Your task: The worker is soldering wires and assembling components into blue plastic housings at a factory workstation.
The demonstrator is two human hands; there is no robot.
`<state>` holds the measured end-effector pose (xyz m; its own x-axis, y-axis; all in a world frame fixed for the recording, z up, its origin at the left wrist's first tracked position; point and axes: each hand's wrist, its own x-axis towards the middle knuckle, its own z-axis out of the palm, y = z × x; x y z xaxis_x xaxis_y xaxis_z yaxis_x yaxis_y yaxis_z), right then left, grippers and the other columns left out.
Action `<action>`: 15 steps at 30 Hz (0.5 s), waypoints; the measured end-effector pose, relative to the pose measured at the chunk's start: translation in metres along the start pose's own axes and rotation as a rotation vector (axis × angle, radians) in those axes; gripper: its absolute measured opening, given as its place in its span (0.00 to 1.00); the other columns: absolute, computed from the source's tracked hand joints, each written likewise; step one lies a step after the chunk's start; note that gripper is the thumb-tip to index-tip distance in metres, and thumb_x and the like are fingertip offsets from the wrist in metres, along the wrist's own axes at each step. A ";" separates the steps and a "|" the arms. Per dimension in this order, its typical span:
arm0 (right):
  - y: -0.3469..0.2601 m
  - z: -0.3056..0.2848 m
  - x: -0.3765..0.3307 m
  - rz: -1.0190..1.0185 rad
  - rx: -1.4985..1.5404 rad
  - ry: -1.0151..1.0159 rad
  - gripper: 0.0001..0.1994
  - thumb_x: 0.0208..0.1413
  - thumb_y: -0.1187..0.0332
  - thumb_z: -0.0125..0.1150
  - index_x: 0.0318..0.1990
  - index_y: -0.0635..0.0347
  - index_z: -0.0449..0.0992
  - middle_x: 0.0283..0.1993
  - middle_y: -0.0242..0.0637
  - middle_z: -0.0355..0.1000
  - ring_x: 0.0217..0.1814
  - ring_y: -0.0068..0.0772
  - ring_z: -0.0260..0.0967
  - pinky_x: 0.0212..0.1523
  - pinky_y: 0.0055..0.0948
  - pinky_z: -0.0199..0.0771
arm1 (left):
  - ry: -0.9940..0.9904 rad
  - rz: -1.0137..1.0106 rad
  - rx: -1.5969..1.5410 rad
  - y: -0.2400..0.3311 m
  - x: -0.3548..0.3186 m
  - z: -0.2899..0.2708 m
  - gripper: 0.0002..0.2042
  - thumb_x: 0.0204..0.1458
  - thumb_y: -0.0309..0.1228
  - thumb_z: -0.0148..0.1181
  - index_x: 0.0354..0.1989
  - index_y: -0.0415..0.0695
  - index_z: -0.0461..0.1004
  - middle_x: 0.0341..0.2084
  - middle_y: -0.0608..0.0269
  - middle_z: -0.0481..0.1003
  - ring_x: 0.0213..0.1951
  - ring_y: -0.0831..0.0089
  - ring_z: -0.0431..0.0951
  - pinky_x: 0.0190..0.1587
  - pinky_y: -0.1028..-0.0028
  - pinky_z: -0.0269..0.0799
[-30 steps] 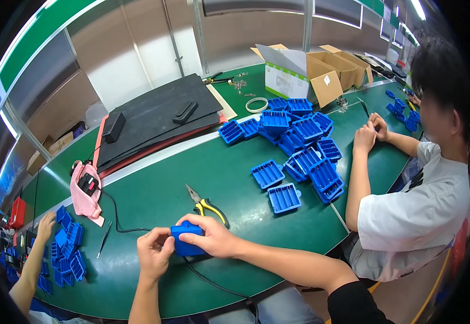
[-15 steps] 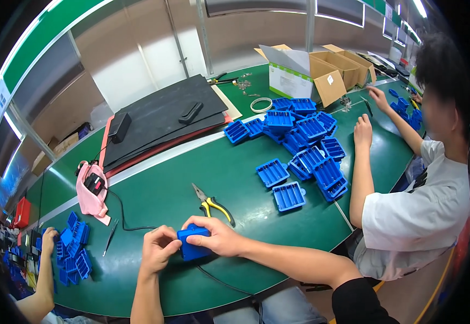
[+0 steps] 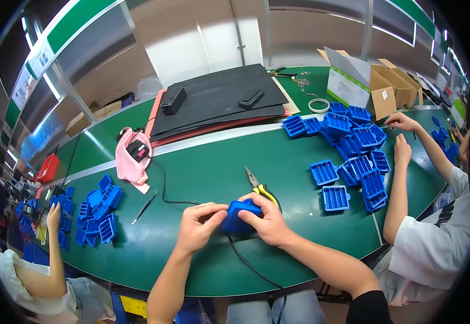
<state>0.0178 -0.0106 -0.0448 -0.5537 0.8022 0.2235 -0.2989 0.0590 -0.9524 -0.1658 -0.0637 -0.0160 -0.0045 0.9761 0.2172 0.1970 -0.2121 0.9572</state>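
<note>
Both my hands hold a blue plastic battery case (image 3: 236,222) just above the green table. Its closed outer face shows, and its inside is hidden from me. My left hand (image 3: 198,225) pinches the case's left edge between thumb and fingers. Around the right side wraps my right hand (image 3: 270,220), its thumb across the near face. Long-nose pliers (image 3: 252,178) with yellow and black handles lie just beyond my right hand, partly covered by it. A black cable (image 3: 248,260) runs beneath my hands to the table's near edge.
Open battery cases (image 3: 336,198) are heaped at right, with another pile (image 3: 107,229) at left. Tweezers (image 3: 145,207), a pink cloth (image 3: 131,167), black sheets (image 3: 213,108), a tape roll (image 3: 318,105) and cardboard boxes (image 3: 383,101) lie around. Co-workers' hands (image 3: 402,148) are at both sides.
My view has swung left, so the table's things appear farther right. The case has tilted slightly in my hands, and both keep their grip.
</note>
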 end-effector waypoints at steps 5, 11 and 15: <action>-0.002 0.000 -0.001 -0.076 -0.157 0.044 0.12 0.56 0.67 0.61 0.44 0.62 0.70 0.35 0.31 0.69 0.37 0.19 0.65 0.41 0.21 0.67 | 0.021 0.006 0.099 0.009 0.000 0.004 0.07 0.50 0.22 0.60 0.37 0.35 0.79 0.25 0.63 0.77 0.28 0.79 0.73 0.31 0.80 0.67; -0.001 -0.001 -0.001 -0.112 -0.289 0.049 0.12 0.55 0.67 0.61 0.42 0.63 0.70 0.32 0.35 0.69 0.35 0.24 0.66 0.38 0.24 0.67 | 0.066 0.066 0.256 0.009 -0.001 0.008 0.07 0.49 0.21 0.60 0.37 0.34 0.79 0.27 0.59 0.79 0.28 0.79 0.75 0.32 0.80 0.69; -0.005 -0.004 -0.002 -0.194 -0.371 0.095 0.11 0.54 0.68 0.62 0.41 0.65 0.71 0.33 0.40 0.70 0.34 0.30 0.68 0.37 0.26 0.68 | 0.079 0.119 0.343 0.009 0.000 0.013 0.08 0.49 0.22 0.60 0.38 0.35 0.79 0.29 0.54 0.80 0.29 0.73 0.79 0.34 0.77 0.72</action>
<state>0.0231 -0.0103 -0.0415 -0.4357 0.8050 0.4026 -0.0813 0.4103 -0.9083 -0.1516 -0.0650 -0.0094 -0.0346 0.9361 0.3500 0.5179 -0.2828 0.8074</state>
